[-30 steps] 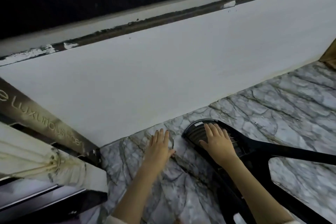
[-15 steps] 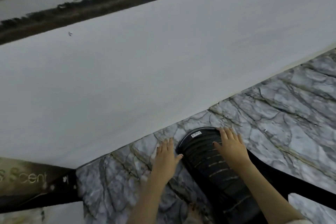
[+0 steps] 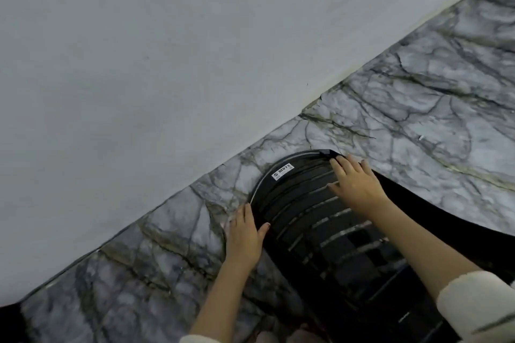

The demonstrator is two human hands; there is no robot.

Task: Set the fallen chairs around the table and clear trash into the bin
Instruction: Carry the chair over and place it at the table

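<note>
My left hand (image 3: pixel 245 237) clasps the rim and my right hand (image 3: pixel 355 184) lies flat, unclosed, on this fallen black plastic chair (image 3: pixel 320 220): likely light, stiff, slick, so I'd lift by the backrest's edges.

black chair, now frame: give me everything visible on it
The black chair looks like moulded plastic and lies tipped over on the marble-patterned floor, the rounded top of its slatted backrest close to the white wall. A white label reading M972 sits near that top edge. One arm or leg sweeps off to the right. The left hand holds the backrest's left rim; the right hand lies flat on the slats.
</note>
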